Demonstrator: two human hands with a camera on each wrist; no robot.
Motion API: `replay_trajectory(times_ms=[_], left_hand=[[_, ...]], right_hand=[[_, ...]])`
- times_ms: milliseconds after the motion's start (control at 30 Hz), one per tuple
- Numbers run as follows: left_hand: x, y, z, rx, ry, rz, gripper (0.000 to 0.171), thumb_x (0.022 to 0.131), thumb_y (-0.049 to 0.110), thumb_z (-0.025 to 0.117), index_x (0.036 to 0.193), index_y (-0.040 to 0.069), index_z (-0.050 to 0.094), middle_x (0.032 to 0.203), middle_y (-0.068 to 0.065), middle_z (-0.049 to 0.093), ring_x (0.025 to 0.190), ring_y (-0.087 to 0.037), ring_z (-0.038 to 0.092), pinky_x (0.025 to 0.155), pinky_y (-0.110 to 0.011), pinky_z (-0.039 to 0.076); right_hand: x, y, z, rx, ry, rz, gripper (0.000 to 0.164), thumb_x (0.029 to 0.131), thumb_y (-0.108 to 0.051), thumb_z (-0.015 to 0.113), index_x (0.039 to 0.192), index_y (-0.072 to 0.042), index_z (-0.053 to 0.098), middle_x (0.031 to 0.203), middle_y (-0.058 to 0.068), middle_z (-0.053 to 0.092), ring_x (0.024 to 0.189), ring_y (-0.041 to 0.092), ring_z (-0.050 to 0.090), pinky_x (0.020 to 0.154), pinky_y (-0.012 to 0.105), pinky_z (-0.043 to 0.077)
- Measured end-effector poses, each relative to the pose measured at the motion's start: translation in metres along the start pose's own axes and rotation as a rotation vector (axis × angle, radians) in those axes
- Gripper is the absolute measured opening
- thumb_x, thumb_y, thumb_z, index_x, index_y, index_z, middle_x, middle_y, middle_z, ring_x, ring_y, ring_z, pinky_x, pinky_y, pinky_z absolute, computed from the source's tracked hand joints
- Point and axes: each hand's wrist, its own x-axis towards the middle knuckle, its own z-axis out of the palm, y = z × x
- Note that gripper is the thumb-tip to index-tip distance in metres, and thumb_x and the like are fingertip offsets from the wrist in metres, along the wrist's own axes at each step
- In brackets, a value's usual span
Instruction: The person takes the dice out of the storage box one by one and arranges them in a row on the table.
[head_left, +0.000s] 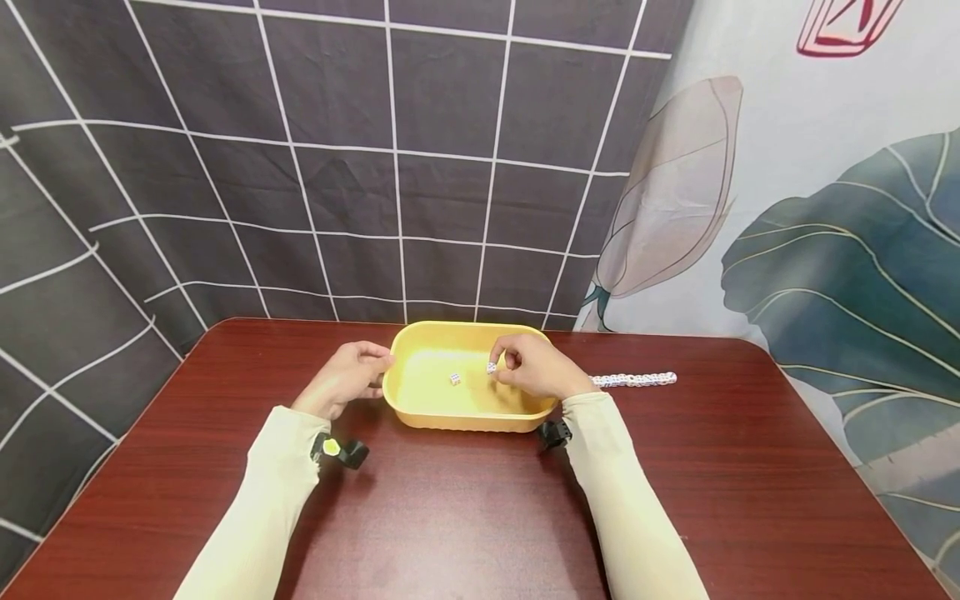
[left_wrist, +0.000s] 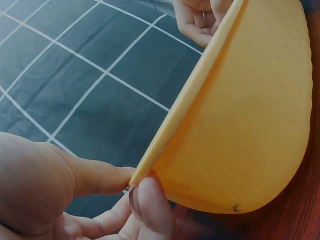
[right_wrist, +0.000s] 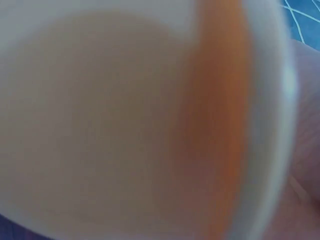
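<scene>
A yellow plastic basin (head_left: 427, 419) stands on the table toward its far edge. My left hand (head_left: 347, 377) pinches the basin's left rim between thumb and fingers; the left wrist view shows this grip on the rim (left_wrist: 150, 155) closely. Over the basin's right half, my right hand (head_left: 536, 365) pinches a small white die (head_left: 491, 367) with dark pips between thumb and fingertips. Another white die (head_left: 455, 378) lies on the basin floor, left of that hand. In the right wrist view the basin wall (right_wrist: 100, 125) fills most of the picture, blurred, and hides the fingertips.
To the right of the basin, a long straight row of white dice (head_left: 637, 379) lies on the dark red wooden table (head_left: 465, 517). Behind the table hangs a dark cloth with white grid lines (head_left: 442, 200); a leaf-patterned cloth (head_left: 847, 250) hangs at the right.
</scene>
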Motion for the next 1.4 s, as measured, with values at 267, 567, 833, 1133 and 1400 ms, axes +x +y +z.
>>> replay_trajectory(times_ms=[267,567,833,1133,1400], left_hand=[[0.0,0.0,0.0,-0.001,0.0,-0.003,0.035,0.104,0.013,0.057,0.131,-0.008,0.051,0.105,-0.013,0.065,0.08,-0.014,0.063,0.071,-0.024,0.06],[0.0,0.001,0.0,0.002,0.003,-0.008,0.035,0.103,0.013,0.057,0.132,-0.008,0.052,0.105,-0.014,0.065,0.081,-0.014,0.063,0.069,-0.022,0.06],[0.0,0.001,0.0,0.0,0.001,-0.007,0.035,0.104,0.013,0.056,0.132,-0.008,0.051,0.105,-0.014,0.065,0.08,-0.013,0.063,0.068,-0.021,0.059],[0.0,0.001,0.0,-0.002,0.003,0.002,0.035,0.103,0.013,0.056,0.131,-0.009,0.052,0.105,-0.013,0.064,0.079,-0.012,0.063,0.069,-0.022,0.059],[0.0,0.001,0.0,0.001,0.005,-0.004,0.035,0.103,0.013,0.056,0.131,-0.008,0.052,0.103,-0.012,0.064,0.079,-0.012,0.063,0.068,-0.021,0.059]], right_hand=[[-0.006,0.005,-0.01,-0.022,0.05,0.041,0.011,0.084,-0.009,0.078,0.091,-0.011,0.069,0.07,-0.003,0.048,0.066,0.01,0.046,0.063,0.022,0.037],[-0.011,0.009,-0.021,-0.02,0.08,0.062,0.011,0.083,-0.01,0.079,0.09,-0.012,0.071,0.072,-0.003,0.051,0.068,0.011,0.048,0.063,0.022,0.039],[-0.017,0.012,-0.029,-0.002,0.085,0.067,0.011,0.083,-0.009,0.078,0.092,-0.012,0.072,0.073,-0.003,0.051,0.069,0.012,0.049,0.064,0.022,0.041],[-0.026,0.015,-0.042,0.03,0.108,0.079,0.011,0.084,-0.005,0.076,0.094,-0.01,0.073,0.074,-0.001,0.052,0.068,0.013,0.049,0.062,0.022,0.041],[-0.034,0.023,-0.051,0.027,0.122,0.106,0.007,0.089,-0.008,0.074,0.096,-0.011,0.073,0.077,0.001,0.052,0.071,0.015,0.05,0.066,0.023,0.042]])
